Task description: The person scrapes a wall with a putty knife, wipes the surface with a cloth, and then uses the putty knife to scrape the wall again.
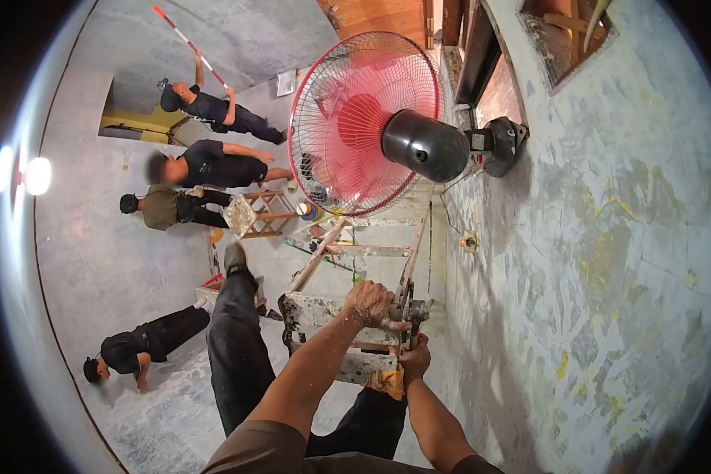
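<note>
Illumination is moderate to bright: a round lamp (36,175) at the left produces a blown-out white spot, with an elongated blue-white flare beside it. Broad, soft shadows fall on the right-hand wall (561,237). Barrel distortion bows the wall edges at the left, and the outer margins darken to near black, most heavily in the corners. The blades of the fan (359,118) are motion-blurred into a translucent red disc. The left hand (369,304) and right hand (415,357) resolve acceptably; distant faces are smeared.

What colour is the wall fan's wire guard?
The fan's guard is red, seen best in the head view.
</note>
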Action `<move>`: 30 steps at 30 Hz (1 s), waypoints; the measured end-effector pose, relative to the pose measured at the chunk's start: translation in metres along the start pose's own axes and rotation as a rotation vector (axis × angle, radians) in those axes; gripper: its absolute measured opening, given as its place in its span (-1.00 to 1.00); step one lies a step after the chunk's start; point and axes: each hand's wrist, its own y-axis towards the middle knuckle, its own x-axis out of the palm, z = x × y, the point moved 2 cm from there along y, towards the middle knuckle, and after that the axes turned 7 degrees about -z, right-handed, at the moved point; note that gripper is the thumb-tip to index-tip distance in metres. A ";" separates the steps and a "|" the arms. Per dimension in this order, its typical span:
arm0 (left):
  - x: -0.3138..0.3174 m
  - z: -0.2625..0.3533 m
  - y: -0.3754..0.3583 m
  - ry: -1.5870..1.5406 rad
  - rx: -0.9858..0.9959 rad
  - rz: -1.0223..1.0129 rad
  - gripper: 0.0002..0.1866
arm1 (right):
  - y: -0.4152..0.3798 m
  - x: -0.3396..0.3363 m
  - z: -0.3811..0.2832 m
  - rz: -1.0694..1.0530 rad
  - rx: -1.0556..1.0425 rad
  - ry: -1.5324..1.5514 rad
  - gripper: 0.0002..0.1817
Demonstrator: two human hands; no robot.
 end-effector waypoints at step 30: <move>0.102 -0.119 -0.056 -0.178 -0.181 0.990 -0.26 | 0.013 0.011 0.014 -0.005 -0.243 0.027 -0.50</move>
